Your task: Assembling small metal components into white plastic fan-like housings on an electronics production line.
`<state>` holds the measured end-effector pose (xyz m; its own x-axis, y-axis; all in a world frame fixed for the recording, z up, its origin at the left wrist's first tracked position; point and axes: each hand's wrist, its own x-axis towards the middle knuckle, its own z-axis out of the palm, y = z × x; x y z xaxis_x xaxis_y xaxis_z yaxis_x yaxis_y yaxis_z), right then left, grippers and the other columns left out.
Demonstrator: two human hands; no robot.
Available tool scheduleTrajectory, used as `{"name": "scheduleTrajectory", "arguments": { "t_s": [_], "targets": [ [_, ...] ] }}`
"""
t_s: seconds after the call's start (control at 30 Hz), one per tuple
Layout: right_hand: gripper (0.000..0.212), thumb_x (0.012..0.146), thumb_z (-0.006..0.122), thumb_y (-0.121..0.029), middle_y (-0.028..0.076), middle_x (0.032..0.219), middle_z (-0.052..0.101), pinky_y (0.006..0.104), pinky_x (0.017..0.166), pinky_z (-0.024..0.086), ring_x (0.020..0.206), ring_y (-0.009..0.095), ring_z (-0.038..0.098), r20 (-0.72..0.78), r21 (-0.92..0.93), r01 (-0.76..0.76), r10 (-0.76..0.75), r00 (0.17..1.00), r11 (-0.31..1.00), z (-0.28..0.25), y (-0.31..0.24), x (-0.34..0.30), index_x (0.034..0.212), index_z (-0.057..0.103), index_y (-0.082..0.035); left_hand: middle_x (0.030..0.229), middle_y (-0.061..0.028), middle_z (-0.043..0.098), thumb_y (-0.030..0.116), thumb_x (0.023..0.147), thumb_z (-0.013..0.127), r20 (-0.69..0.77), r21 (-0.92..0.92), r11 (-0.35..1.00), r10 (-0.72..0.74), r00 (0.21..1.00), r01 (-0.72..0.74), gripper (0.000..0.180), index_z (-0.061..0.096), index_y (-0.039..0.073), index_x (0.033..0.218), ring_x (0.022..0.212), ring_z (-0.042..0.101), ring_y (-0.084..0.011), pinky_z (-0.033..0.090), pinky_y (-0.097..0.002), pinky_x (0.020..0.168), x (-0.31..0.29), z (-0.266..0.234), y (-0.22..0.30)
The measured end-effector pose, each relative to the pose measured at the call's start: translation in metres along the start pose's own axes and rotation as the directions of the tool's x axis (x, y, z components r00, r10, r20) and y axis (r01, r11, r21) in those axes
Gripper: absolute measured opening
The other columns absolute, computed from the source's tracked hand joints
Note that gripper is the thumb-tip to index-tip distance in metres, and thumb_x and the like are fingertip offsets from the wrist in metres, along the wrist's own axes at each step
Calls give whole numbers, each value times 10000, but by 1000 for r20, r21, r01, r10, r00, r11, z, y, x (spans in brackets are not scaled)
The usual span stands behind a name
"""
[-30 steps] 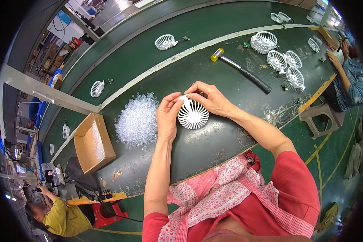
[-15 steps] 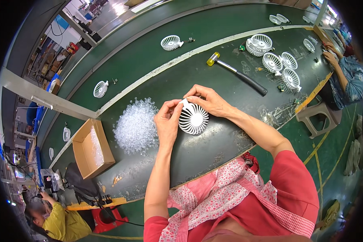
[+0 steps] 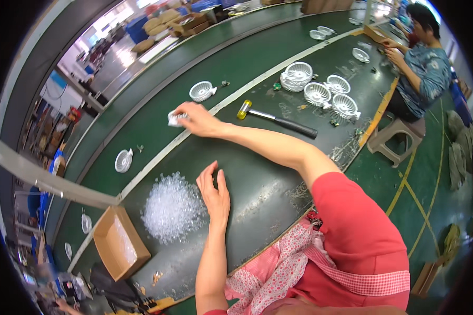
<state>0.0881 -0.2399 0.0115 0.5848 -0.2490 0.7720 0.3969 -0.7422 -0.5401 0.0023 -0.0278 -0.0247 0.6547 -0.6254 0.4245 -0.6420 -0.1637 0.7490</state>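
Note:
My right hand (image 3: 198,119) reaches out over the edge of the green conveyor belt (image 3: 157,137). Its fingers are closed on a white round finned housing (image 3: 174,118), mostly hidden behind them. Back over the dark worktable (image 3: 263,178), my left hand (image 3: 214,193) holds nothing, its fingers apart. Just left of that hand lies a heap of small clear plastic pieces (image 3: 171,210). A hammer (image 3: 276,118) with a yellow head and black handle rests on the table to the right of my right hand.
Several white finned housings (image 3: 317,94) sit at the table's right, with small green parts near them. Another housing (image 3: 202,91) lies on the belt. A cardboard box (image 3: 118,247) stands at the left. A co-worker (image 3: 425,68) sits at the far right beside a stool (image 3: 397,137).
My right hand has carried the housing from in front of me forward and left to the belt. My left hand has let go of it and opened. The view has shifted.

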Motion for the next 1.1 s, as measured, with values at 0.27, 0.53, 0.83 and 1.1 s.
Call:
{"name": "scheduleTrajectory", "arguments": {
  "t_s": [0.27, 0.53, 0.83, 1.1],
  "targets": [
    [447, 803, 657, -161, 194, 1257, 549, 521, 931, 448, 1207, 355, 520, 51, -777, -206, 386, 921, 594, -16, 104, 19, 1243, 597, -109, 1221, -164, 609, 101, 949, 632, 25, 128, 987, 90, 996, -92, 276, 625, 18, 1213, 1181, 523, -331, 424, -406, 1025, 1, 2, -2],
    [230, 898, 588, -206, 135, 1230, 592, 556, 1033, 372, 1169, 334, 544, 5, -907, -203, 489, 872, 370, -62, 141, 3, 1072, 730, -153, 1196, -178, 604, 84, 913, 669, 47, 130, 985, 109, 993, -114, 294, 630, 10, 1194, 1158, 527, -357, 416, -442, 1024, 5, 10, 1],
    [126, 868, 687, -165, 97, 1023, 606, 511, 1021, 373, 1033, 327, 550, 153, -673, 107, -4, 988, 732, -82, -4, -52, 984, 698, -115, 1359, -214, 491, 4, 846, 711, -11, 173, 968, 188, 982, -183, 643, 437, 23, 1428, 1271, 470, -386, 390, -453, 1081, -1, 3, 10],
    [589, 879, 715, -142, 160, 1335, 481, 418, 1020, 451, 1144, 337, 558, 529, -113, -263, 282, 801, 958, -93, -116, -115, 1394, 441, -55, 1143, -129, 589, -14, 767, 717, 63, 340, 880, 332, 941, -333, 593, 506, 56, 1316, 1119, 547, -315, 411, -447, 1001, 1, 1, 2]
  ]
}}
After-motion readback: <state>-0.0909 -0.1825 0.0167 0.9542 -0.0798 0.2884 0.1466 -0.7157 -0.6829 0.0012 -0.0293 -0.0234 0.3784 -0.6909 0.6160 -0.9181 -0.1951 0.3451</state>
